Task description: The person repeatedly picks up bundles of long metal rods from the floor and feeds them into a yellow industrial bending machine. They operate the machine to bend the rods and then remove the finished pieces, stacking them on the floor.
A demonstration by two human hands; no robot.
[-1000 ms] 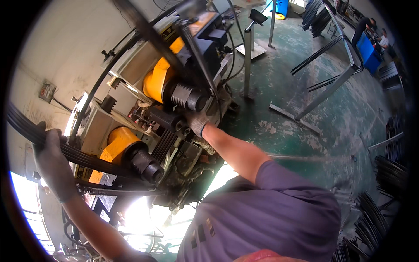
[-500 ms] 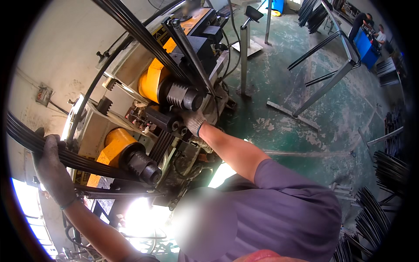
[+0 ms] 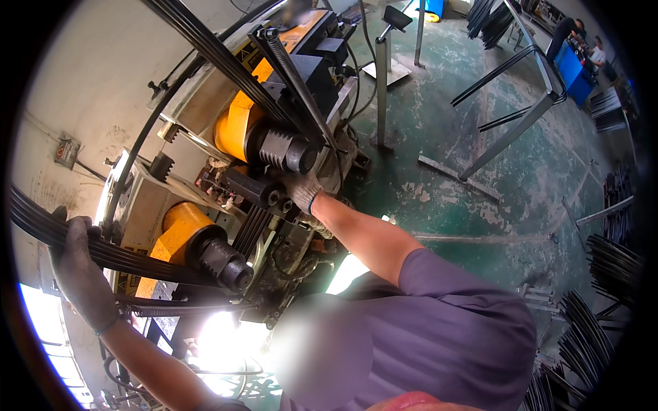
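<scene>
Since a second ago, the curved bundle of dark metal strips point(image 3: 137, 257) is swinging higher through the yellow roller machine point(image 3: 236, 127). Left hand point(image 3: 79, 270) is keeping its fingers wrapped around the bundle; right hand point(image 3: 301, 192) is pressing near the rollers, fingers' grip unclear.

A worn green concrete floor point(image 3: 521, 205) is seen to the right of the machine. On it, close beside the machine, a grey metal post with a flat square foot point(image 3: 381, 75) is placed. Further right, a slanted frame of grey steel bars point(image 3: 521, 113) is set. Beyond the frame, a blue workbench point(image 3: 574, 72) is found, with two persons point(image 3: 579, 38) beside it. Bundles of dark curved rods point(image 3: 613, 264) are stacked at the right edge of the floor.
</scene>
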